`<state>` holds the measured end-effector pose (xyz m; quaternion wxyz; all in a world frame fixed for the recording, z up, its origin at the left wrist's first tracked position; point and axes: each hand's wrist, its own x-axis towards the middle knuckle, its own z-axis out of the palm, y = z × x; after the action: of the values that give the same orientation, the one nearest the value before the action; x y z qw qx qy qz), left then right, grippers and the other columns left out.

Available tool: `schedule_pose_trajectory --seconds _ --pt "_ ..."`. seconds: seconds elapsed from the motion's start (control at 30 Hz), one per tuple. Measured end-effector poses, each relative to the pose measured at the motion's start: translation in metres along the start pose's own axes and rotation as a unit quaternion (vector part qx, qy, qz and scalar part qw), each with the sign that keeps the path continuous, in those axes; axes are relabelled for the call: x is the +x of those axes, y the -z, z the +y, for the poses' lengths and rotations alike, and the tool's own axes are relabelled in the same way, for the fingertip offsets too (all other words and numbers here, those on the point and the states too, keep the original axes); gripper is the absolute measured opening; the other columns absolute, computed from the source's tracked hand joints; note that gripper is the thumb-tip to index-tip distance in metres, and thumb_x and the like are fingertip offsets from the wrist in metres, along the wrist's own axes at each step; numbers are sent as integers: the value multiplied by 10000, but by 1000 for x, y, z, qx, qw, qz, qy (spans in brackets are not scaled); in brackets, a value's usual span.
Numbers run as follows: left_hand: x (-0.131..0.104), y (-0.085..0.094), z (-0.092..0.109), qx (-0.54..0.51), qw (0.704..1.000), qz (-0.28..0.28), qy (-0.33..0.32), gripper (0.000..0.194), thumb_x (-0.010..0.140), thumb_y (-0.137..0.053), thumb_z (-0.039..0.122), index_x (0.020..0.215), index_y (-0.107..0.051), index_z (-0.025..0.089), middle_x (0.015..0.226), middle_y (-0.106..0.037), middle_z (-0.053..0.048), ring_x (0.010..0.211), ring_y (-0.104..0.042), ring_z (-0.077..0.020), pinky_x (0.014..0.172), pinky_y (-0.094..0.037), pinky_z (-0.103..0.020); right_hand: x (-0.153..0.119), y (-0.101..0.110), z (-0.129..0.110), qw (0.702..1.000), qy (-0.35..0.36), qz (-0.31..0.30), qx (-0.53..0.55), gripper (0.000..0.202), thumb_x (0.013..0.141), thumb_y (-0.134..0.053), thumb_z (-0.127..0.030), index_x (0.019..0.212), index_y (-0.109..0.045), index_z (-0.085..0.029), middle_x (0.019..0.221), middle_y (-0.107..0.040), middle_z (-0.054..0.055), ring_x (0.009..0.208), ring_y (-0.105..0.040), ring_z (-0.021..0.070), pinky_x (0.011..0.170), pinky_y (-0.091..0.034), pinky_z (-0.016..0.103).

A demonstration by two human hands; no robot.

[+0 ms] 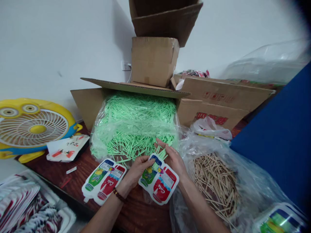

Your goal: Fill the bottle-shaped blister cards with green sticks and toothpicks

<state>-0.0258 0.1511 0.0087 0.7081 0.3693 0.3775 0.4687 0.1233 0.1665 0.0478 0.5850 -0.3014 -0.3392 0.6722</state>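
My left hand (138,169), with a beaded bracelet at the wrist, pinches the upper left part of a white drink-printed packet (159,181) showing a green and a red bottle. Close to the packet's top edge, my right hand (173,158) has its fingers around several light green sticks (160,152). A similar packet (105,181) lies on the dark wooden table (138,210) beside my left forearm. Behind both hands, a cardboard box lined with clear plastic holds a large heap of green sticks (138,113).
Brown sticks (216,184) lie in a clear plastic bag at the right. A yellow fan (37,129) and a printed pouch (68,149) are at the left, with stacked packets (31,207) below. Cardboard boxes (154,61) stand behind; a blue panel (274,139) is at right.
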Motion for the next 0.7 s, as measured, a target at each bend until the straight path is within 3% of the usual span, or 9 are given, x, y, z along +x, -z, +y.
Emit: schedule_pose_trajectory --seconds 0.13,0.37,0.7 --pt "2 1 0 -5 1000 -4 -2 242 685 -791 342 747 -716 121 628 -715 -12 512 -613 -118 539 -473 -213 -1 1 0 997 -65 -21 -30 368 760 -690 -394 1093 -677 -238 1169 -678 45 1160 -568 273 889 -490 365" --pt "3 1 0 -11 1000 -3 -8 233 701 -773 357 744 -717 135 601 -699 -2 506 -612 -126 533 -461 -222 0 0 0 1000 12 -19 -8 270 801 -646 -361 1034 -684 -232 1196 -665 42 1137 -587 259 931 -472 369" --pt "3 5 -3 14 999 3 -28 225 732 -745 368 739 -719 144 602 -666 21 519 -568 -104 539 -428 -203 -10 1 -1 998 -34 -10 -45 281 787 -643 -377 1027 -687 -237 1159 -682 48 1106 -609 257 973 -449 387"
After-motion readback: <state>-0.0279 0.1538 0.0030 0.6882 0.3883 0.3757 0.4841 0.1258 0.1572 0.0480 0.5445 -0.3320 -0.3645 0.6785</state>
